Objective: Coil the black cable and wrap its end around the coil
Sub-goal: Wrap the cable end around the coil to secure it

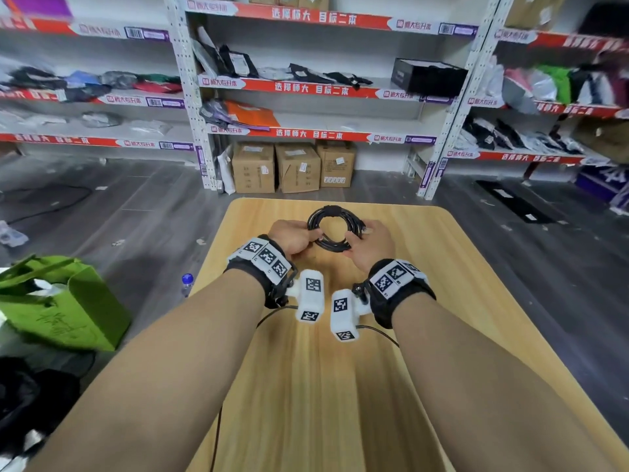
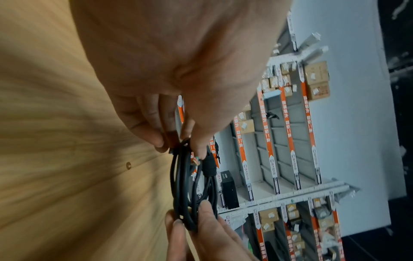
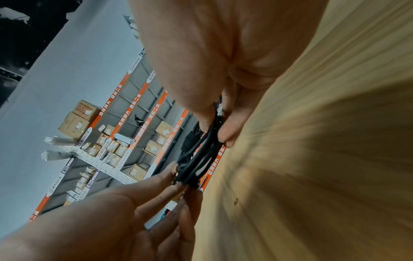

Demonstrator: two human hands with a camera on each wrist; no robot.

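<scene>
The black cable (image 1: 332, 229) is wound into a small round coil and held just above the wooden table (image 1: 459, 301). My left hand (image 1: 311, 235) pinches the coil's left side, where a cut end with coloured wires (image 2: 196, 161) sticks out by the thumb. On the opposite side, my right hand (image 1: 354, 238) grips the strands between thumb and fingers. A thicker black wrap (image 1: 332, 210) sits on the coil's far side. In the left wrist view the coil (image 2: 185, 185) runs from my left fingertips down to the right fingers (image 2: 201, 220). The right wrist view shows the coil (image 3: 201, 159) edge-on.
A green bag (image 1: 58, 301) and a water bottle (image 1: 187, 282) stand on the floor left of the table. Cardboard boxes (image 1: 294, 168) sit under metal shelves (image 1: 323, 86) beyond the far edge. Thin camera leads (image 1: 272, 315) trail across the table under my forearms.
</scene>
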